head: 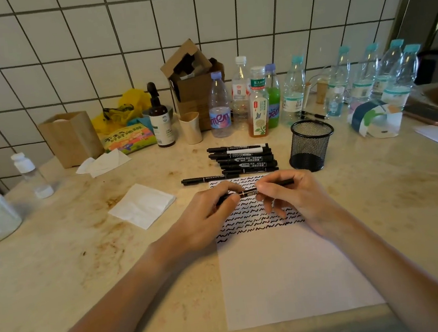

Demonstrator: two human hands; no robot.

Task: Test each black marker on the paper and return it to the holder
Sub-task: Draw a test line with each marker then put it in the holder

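A black marker (pixel 248 192) lies crosswise between my two hands, just above the white paper (pixel 287 275). My left hand (pixel 207 216) grips its left end, and my right hand (pixel 295 198) pinches its right part. Rows of black squiggles (pixel 251 223) cover the upper part of the paper. Several more black markers (pixel 242 160) lie in a pile on the counter behind the paper, one apart at the left (pixel 205 179). To their right stands the black mesh holder (pixel 310 145); no marker shows above its rim.
A folded white tissue (pixel 142 205) lies left of the paper. Many plastic bottles (pixel 259 101), a brown pump bottle (pixel 160 118), a cardboard box (pixel 191 79) and a wooden box (pixel 71 137) line the tiled wall. A tape roll (pixel 373 121) sits at the right.
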